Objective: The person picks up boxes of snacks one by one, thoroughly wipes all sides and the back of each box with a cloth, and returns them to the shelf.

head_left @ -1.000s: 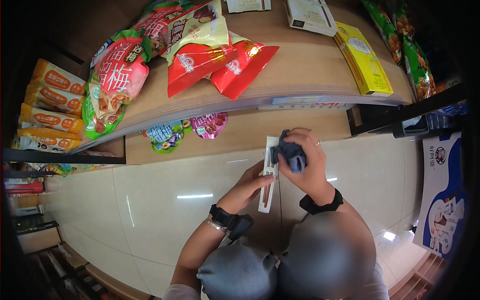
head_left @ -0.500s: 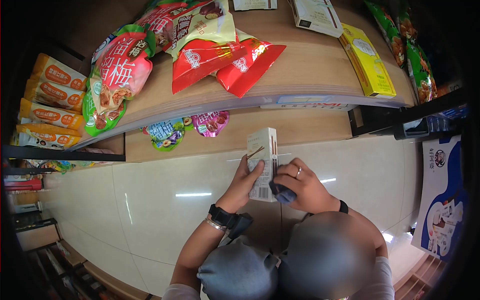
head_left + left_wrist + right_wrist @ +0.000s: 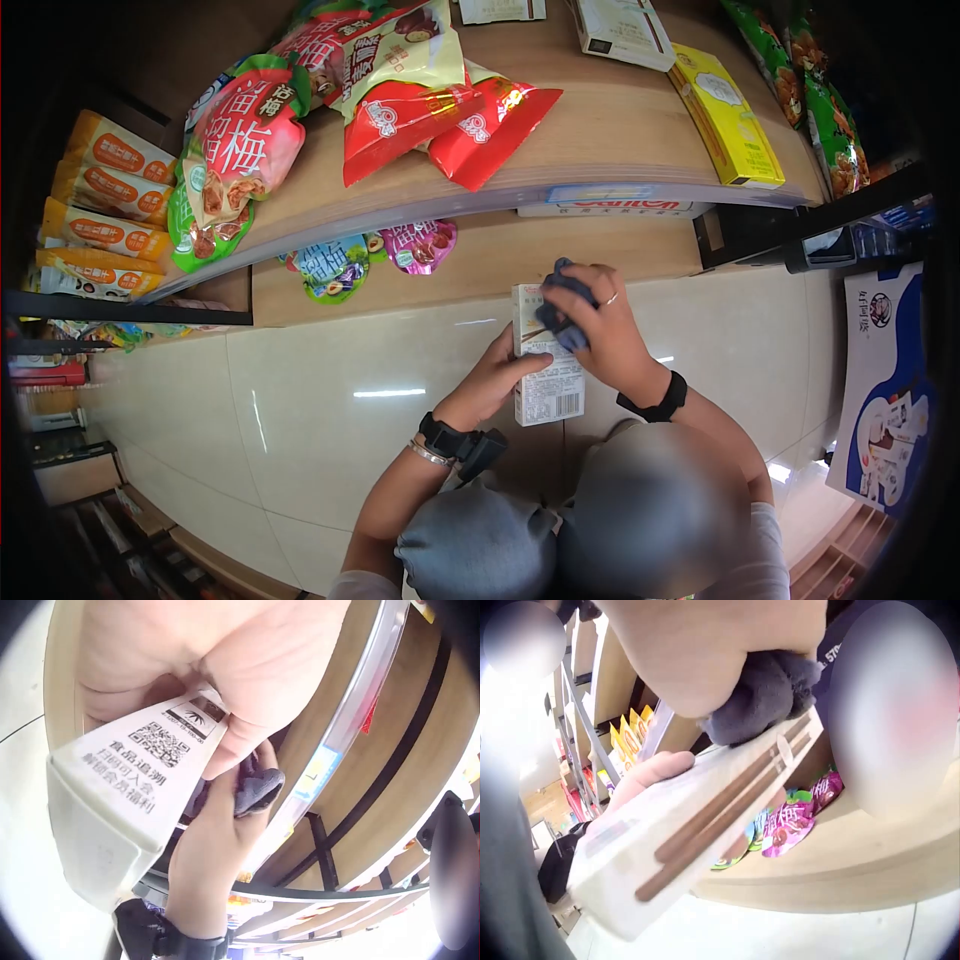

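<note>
The head view shows the white box (image 3: 552,395) above the glossy tiled floor (image 3: 310,450), its barcode upward. The left hand (image 3: 485,383) has a closed grip round one side, thumb on the printed face; the right hand (image 3: 618,335) has its grip bunched round a dark blue cloth (image 3: 568,335) against the box. Only the left wrist view shows the QR code (image 3: 160,744) on a narrow end; the right wrist view reveals long brown sticks (image 3: 720,817) printed along a side. The box is flat-sided card, crisp-edged — the cloth soft, crumpled and fuzzy.
</note>
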The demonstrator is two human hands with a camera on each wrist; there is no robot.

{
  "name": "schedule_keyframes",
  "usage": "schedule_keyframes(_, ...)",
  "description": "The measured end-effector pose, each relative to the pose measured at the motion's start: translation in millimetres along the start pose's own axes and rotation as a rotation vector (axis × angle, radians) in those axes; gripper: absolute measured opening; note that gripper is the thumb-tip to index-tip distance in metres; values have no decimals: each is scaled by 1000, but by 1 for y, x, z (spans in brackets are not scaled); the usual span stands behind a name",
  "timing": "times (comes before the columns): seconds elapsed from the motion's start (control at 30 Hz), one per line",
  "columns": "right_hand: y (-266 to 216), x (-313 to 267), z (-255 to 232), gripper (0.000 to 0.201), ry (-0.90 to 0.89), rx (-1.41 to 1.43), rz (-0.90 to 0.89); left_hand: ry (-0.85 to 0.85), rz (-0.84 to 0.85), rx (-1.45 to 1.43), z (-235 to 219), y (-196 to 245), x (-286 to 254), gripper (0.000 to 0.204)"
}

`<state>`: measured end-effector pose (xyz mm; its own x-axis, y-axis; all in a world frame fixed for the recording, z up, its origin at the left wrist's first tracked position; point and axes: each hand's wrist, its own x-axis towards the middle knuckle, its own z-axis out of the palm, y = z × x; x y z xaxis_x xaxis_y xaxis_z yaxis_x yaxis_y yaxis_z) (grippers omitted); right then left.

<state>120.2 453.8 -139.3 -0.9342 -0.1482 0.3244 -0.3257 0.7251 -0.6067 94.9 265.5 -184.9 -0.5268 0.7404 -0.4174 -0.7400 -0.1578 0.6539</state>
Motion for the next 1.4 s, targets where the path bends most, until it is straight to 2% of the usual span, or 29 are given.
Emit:
schedule_keyframes(0.07,-13,-3,-2,61,-68,-112,-50,14,24,-80,4,6,-4,64)
schedule_keyframes(0.1,-16,-6,-2,68,-76,-83,-44,-2,36,-104,0,4,-3,66)
schedule_keyframes(0.23,-6,-17,-5,68,-299,-130,-85,-5,-18,-135,-1,4,-2,73)
schedule_keyframes(0.33,4,-13,-10,66,-212,-191,-121,-48,-25,-153,3,6,-4,76)
schedule_keyframes(0.43,-1,-1,-7,62,12,-94,-43,-51,-34,-67,5,3,-6,76)
schedule_keyframes(0.53,-20,-5,3,57,-148,-19,-168,-52,-126,-34,-4,2,-9,76)
schedule_keyframes(0.57,-20,-2,1,55,-157,-38,-184,-60,-98,-32,-5,1,-10,69)
schedule_keyframes(0.67,-4,7,4,56,7,-105,16,-83,-55,-39,2,6,-10,61)
schedule_keyframes(0.7,-7,8,5,56,20,-95,-75,-67,-66,-19,0,3,-8,60)
schedule_keyframes(0.8,-23,-2,13,53,-62,69,-201,18,-114,-124,-4,-4,-8,65)
schedule_keyframes(0.83,-21,-5,15,54,-61,35,-235,30,-72,-106,-3,-5,-7,63)
schedule_keyframes(0.93,-5,4,7,58,52,-71,-25,-65,-73,-96,-1,5,-6,58)
schedule_keyframes(0.97,-4,2,8,60,68,-73,-32,-27,-95,-111,4,8,-7,62)
schedule_keyframes(1.1,-20,-11,14,57,-80,86,-175,-5,-30,-161,-7,5,-5,61)
schedule_keyframes(1.2,-12,-3,2,59,4,-49,25,-4,-9,-217,0,8,-6,58)
schedule_keyframes(1.23,-10,-6,7,61,19,-59,39,-31,22,-217,-5,5,-3,56)
schedule_keyframes(1.33,-21,-21,15,61,-146,81,-123,-4,53,-403,-11,7,-2,54)
schedule_keyframes(1.37,-22,-23,16,60,-182,33,-195,-7,95,-316,-20,2,0,56)
schedule_keyframes(1.4,-17,-21,16,60,-124,-22,-164,-9,85,-306,-17,5,-1,56)
